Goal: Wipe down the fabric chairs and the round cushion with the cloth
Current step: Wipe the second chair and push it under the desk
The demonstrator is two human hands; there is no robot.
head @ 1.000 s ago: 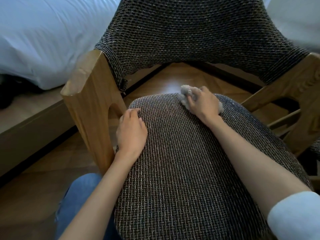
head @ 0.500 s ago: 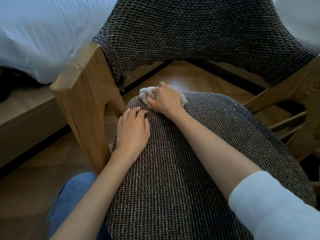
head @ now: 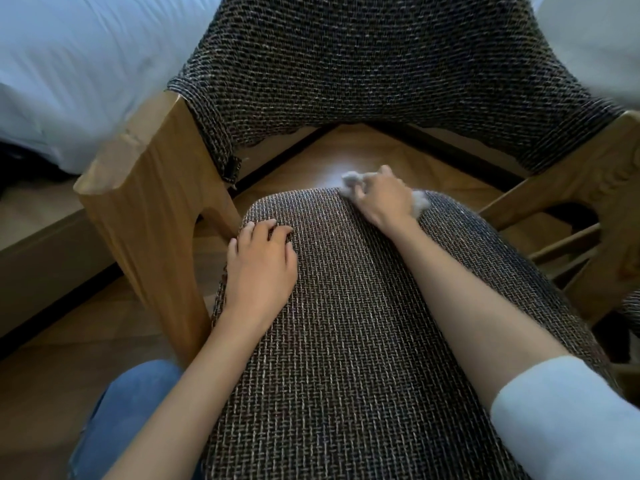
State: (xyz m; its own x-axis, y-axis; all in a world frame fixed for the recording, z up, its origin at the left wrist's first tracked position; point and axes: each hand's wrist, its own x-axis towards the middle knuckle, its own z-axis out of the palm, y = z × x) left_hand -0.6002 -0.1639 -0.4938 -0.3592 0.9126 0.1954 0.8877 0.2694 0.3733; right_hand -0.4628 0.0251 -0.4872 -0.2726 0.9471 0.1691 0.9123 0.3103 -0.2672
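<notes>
Here cloth [head: 351,179] under right hand [head: 382,199].

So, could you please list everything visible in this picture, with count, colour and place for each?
Seat cushion: one, dark woven tweed, centre, under both hands.
Chair backrest: one, dark woven tweed, top centre.
Wooden armrests: two, light oak, left and right of the seat.
Cloth: one, grey, bunched at the seat's far edge.
Bedding: one, white, upper left.
Floor: wood, brown, visible behind and beside the chair.
Jeans: blue, lower left.
Sleeve: one, white, lower right.
Left hand: flat on the seat's left edge.
Right hand: grip closed on the cloth.
</notes>
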